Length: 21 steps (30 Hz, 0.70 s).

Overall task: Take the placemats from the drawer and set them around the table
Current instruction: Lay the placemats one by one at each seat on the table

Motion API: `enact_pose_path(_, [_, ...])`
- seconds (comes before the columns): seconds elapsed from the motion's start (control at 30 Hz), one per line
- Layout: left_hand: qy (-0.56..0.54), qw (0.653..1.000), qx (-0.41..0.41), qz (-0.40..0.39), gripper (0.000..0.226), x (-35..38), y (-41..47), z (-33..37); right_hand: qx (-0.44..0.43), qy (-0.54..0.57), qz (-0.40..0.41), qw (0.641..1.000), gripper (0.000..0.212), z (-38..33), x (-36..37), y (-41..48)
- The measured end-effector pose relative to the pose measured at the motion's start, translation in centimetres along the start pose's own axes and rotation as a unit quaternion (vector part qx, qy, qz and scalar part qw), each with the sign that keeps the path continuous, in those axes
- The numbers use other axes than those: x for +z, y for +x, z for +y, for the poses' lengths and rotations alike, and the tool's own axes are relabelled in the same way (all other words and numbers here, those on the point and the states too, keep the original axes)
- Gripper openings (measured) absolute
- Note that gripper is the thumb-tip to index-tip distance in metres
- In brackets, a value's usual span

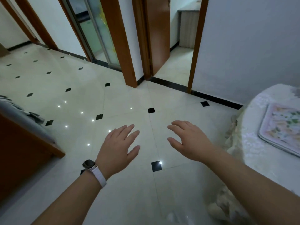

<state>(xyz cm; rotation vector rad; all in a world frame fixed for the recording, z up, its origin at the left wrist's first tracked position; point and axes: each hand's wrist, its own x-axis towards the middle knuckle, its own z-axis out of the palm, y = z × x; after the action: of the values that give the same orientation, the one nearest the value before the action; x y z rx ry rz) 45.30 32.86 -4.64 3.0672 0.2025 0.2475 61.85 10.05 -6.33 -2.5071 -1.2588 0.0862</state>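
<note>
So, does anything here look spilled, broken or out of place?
Nothing stands out. One floral placemat lies flat on the cloth-covered table; the left hand and right hand hover open and empty above the tiled floor, which shows no spill.

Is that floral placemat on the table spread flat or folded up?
Spread flat: the placemat lies face up on the tablecloth, its visible border unfolded.

Bare forearms; white-strapped watch (90, 166) on left wrist.
</note>
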Motion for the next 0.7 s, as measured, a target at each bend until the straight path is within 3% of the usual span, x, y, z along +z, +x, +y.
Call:
enact_pose_path(0.37, [-0.069,0.984,0.163,-0.026,0.056,6.3,19.4,4.6,0.174,0.002,0.024,0.984,0.050,11.8,-1.7,1.7])
enact_pose_path(0.7, [-0.103,0.954,0.275,-0.053,0.053,12.0,38.4,3.2,0.316,-0.013,0.021,0.948,0.051,21.1,-2.5,11.0])
